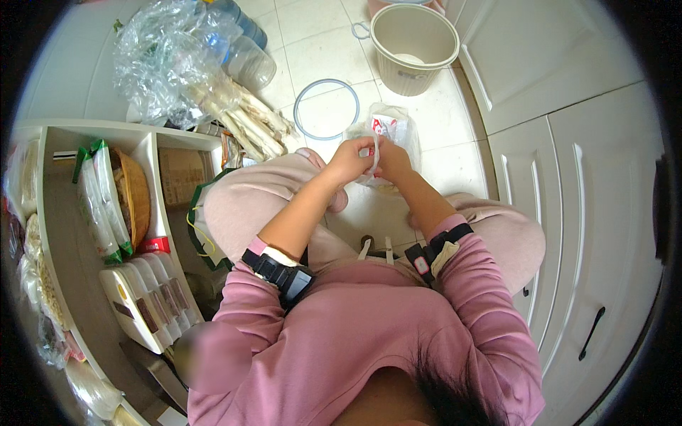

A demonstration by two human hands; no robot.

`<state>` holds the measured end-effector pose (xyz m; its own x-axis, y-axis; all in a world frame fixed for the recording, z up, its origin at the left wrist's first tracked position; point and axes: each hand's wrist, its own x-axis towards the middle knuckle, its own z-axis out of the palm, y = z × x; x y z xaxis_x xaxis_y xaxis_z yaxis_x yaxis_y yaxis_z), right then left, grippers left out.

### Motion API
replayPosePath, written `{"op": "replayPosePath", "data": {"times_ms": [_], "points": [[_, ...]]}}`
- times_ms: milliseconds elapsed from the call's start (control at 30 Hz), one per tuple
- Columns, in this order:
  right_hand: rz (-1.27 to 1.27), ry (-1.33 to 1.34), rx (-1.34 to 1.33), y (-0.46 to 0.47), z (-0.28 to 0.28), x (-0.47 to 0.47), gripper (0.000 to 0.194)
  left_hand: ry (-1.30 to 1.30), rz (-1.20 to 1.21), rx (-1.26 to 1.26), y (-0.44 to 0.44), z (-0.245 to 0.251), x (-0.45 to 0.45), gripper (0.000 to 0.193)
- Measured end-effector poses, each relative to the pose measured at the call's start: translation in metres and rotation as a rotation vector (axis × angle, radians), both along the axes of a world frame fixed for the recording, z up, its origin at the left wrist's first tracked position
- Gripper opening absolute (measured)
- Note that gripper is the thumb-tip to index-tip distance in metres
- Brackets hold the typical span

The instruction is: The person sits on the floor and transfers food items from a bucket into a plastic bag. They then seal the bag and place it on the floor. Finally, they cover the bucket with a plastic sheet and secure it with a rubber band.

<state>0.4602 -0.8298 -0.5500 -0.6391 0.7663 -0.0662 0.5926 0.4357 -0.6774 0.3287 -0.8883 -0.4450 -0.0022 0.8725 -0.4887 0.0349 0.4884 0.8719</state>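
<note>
A thin translucent plastic bag [411, 144] rests on the tiled floor between my knees, with red-and-white printed packaging [386, 125] showing inside. My left hand [350, 162] pinches a twisted strip of the bag at its near side. Close against it, my right hand [393, 160] also grips the bag, its fingertips partly hidden. Beyond my hands a grey-blue plastic ring [326, 81] lies flat on the tiles. Past the bag, toward the cabinets, stands a beige ribbed waste bin [405, 80] with no bag lining it.
White cabinet doors [565, 106] rise close on the right. At left, an open shelf unit [96, 130] holds packets, a wicker basket [137, 197] and a spice box [130, 303]. Leeks or scallions [250, 125] in clear plastic and large water bottles [250, 61] lie ahead on the left.
</note>
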Motion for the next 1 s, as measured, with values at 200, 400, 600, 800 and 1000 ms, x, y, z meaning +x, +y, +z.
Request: {"op": "replayPosePath", "data": {"times_ms": [200, 400, 600, 800, 1000], "points": [[-0.385, 0.721, -0.682, 0.004, 0.014, -0.004, 0.039, 0.067, 0.161, 0.077, 0.011, -0.023, 0.011, 0.030], [-0.350, 0.849, -0.880, 0.001, 0.039, 0.010, 0.055, 0.423, 0.019, 0.213, 0.025, -0.040, 0.017, 0.028], [-0.170, 0.616, -0.762, 0.012, 0.045, 0.015, 0.064, 0.365, 0.026, 0.208, 0.026, -0.045, 0.008, 0.029], [-0.148, 0.544, -0.720, 0.012, 0.053, 0.012, 0.069, 0.359, 0.064, 0.126, 0.026, -0.039, 0.006, 0.025], [-0.173, 0.702, -0.870, 0.015, 0.051, 0.005, 0.064, 0.949, -0.291, 0.209, 0.029, -0.018, 0.011, 0.020]]}}
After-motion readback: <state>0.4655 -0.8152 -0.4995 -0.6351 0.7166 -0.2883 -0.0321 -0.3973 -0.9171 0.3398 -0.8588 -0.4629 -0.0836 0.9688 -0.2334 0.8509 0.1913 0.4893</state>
